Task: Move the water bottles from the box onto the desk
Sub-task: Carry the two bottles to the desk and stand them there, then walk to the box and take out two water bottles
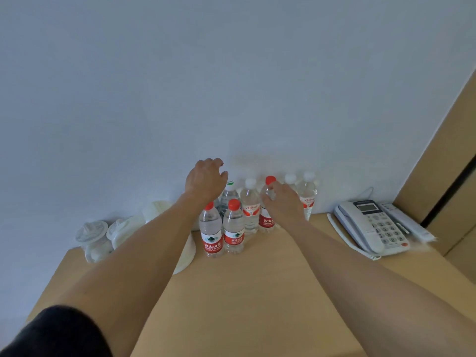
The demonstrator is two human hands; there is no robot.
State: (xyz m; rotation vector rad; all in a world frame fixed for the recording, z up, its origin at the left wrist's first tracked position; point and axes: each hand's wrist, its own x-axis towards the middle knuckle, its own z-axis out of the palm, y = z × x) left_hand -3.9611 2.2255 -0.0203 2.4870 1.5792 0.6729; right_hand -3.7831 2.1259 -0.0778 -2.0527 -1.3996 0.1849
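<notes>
Against the wall at the back of the counter point(257, 292) the water bottles point(234, 228) stand upright in a tight cluster, packed close probably to keep the front free; the right hand point(282, 202) curls round a red-capped bottle point(268, 202), seemingly steadying it in its row. The left hand point(206, 181) hovers over the back bottles, fingers loosely bent, holding nothing; a telephone point(373, 225) sits well apart to the right, white lidded cups point(95, 238) to the left, and no box is in view.

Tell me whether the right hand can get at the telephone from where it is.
Probably yes: the right hand is at the bottles, and the bare desk between it and the telephone looks unobstructed.
</notes>
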